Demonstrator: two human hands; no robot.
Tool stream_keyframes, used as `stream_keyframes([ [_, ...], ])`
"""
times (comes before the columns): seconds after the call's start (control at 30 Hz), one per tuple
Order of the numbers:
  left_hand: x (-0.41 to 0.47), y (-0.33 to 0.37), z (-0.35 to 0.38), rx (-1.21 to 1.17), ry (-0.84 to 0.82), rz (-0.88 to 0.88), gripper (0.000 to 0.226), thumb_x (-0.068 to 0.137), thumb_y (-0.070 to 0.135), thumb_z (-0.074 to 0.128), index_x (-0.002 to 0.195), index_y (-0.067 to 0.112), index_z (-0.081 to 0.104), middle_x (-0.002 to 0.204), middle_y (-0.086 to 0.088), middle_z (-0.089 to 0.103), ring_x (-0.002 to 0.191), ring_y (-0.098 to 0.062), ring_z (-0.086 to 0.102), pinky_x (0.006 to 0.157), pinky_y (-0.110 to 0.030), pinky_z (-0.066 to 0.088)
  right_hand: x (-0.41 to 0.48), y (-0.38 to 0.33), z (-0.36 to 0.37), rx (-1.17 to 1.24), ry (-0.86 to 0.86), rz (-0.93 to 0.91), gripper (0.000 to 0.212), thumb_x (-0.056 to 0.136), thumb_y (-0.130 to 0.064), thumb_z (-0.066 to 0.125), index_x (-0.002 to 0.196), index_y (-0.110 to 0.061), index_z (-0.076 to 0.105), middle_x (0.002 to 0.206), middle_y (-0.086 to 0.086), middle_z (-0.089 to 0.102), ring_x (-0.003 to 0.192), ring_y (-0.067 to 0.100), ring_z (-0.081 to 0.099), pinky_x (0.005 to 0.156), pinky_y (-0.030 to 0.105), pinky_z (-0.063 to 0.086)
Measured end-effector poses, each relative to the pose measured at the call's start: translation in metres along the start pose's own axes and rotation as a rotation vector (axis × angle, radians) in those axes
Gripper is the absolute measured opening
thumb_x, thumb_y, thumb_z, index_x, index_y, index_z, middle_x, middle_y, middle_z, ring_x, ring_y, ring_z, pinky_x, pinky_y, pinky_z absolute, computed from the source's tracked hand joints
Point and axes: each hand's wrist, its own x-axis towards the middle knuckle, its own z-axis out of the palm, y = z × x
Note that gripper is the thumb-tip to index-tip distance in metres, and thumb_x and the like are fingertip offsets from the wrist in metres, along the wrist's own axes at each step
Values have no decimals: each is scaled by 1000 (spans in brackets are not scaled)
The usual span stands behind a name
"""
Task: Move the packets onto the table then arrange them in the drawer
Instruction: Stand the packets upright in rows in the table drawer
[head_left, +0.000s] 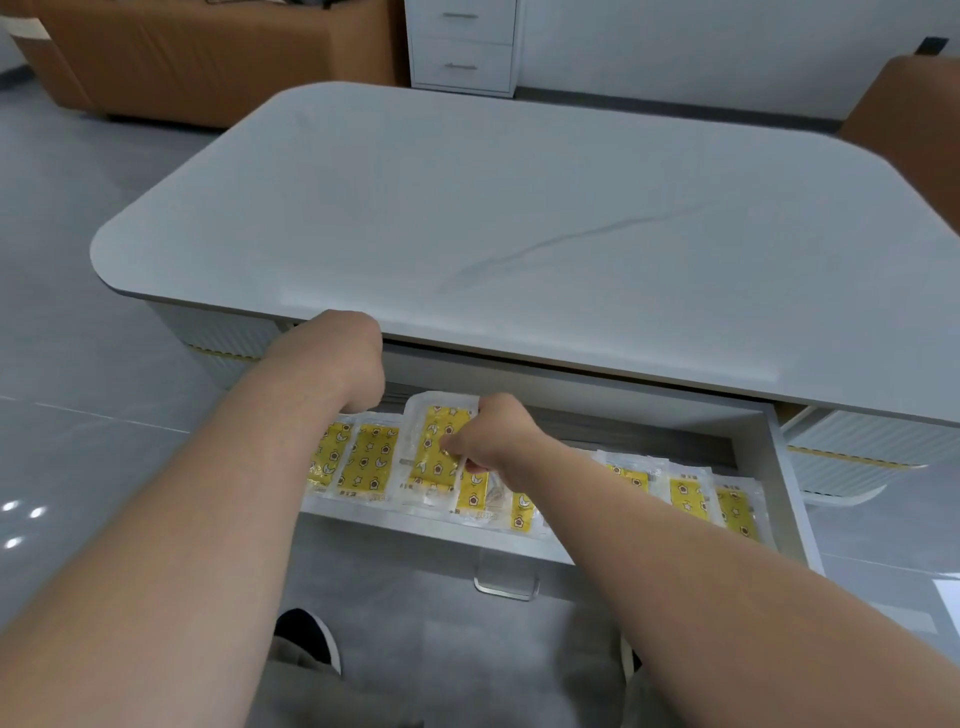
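A pale room furnished in white and tan

A glossy grey tiled floor (78, 171) is seen, on which bright spots of light (21, 519) are reflected at the left. A tan sofa (208, 57) is set at the far left, and a white cabinet (462, 47) with two metal handles is placed against the white wall (675, 47). A second tan seat (914, 119) is cut off at the right edge.

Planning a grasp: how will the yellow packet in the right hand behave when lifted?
Probably light: the right hand holds the raised packet by a mere pinch. Likely slippery, given its glossy clear wrapper. Possibly somewhat floppy, being thin and flat.
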Motion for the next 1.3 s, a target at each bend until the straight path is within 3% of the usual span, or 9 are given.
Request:
stream_keyframes([
  [0.17, -5, 4, -1, 6, 42, 41, 15, 85, 11, 70, 99, 15, 69, 94, -2, 63, 85, -22, 62, 68, -30, 51, 13, 6, 19, -173, -25, -40, 19, 89, -13, 72, 102, -3, 62, 100, 13, 72, 87, 24, 72, 80, 38, 63],
  [0.27, -8, 3, -2, 6, 41, 53, 15, 85, 13, 70, 100, 15, 69, 93, -1, 63, 86, -22, 63, 68, -30, 51, 15, 6, 25, -343, 19, -50, 13, 89, -11, 67, 92, -8, 55, 91, 7, 60, 72, 18, 57, 59, 27, 52],
  [0.3, -9, 3, -2, 1, 50, 65, 13, 86, 15, 70, 99, 15, 69, 91, -1, 63, 86, -22, 64, 70, -31, 52, 15, 7, 26, -396, 38, -42, 19, 88, -12, 68, 101, -8, 54, 99, 9, 56, 74, 20, 55, 54, 25, 49],
  [0.37, -11, 4, -3, -17, 69, 93, 11, 87, 19, 69, 96, 14, 69, 89, -1, 63, 86, -22, 63, 73, -33, 54, 16, 10, 26, -498, 81, -31, 55, 87, -16, 71, 133, -10, 42, 124, 14, 45, 85, 26, 56, 51, 27, 42],
  [0.47, -15, 6, -6, -33, 65, 117, 15, 88, 28, 70, 94, 15, 68, 88, -1, 63, 85, -22, 62, 79, -37, 57, 17, 16, 26, -558, 128, -49, 75, 85, -26, 76, 143, -16, 29, 130, 14, 36, 92, 28, 55, 58, 31, 45],
  [0.6, -20, 11, -9, -38, 45, 127, 23, 90, 36, 70, 99, 15, 67, 93, -2, 64, 89, -23, 62, 82, -39, 56, 13, 24, 25, -557, 157, -54, 76, 84, -41, 78, 139, -18, 32, 129, 12, 36, 91, 25, 49, 64, 33, 45],
  [0.77, -27, 20, -18, -22, 93, 149, 29, 92, 39, 69, 106, 14, 63, 99, -4, 64, 93, -24, 62, 83, -40, 56, 2, 18, 6, -586, 224, -181, 68, 88, -59, 68, 132, -17, 36, 126, 10, 38, 93, 29, 61, 67, 36, 52],
  [1.0, -47, 38, -22, -133, 263, 349, 30, 94, 43, 63, 115, 24, 51, 116, 3, 56, 100, -18, 55, 83, -37, 49, -29, 15, -67, -598, 294, -335, 47, 94, -53, 60, 125, -20, 48, 126, 4, 43, 83, 20, 62, 71, 36, 58],
  [1.3, -76, 78, -8, -166, 210, 582, 69, 84, 67, 59, 140, 32, 40, 144, 16, 41, 127, -6, 44, 93, -24, 36, -74, 61, -149, -631, 468, -412, 43, 100, -53, 51, 130, -21, 53, 126, 0, 46, 118, 17, 44, 90, 26, 37],
])
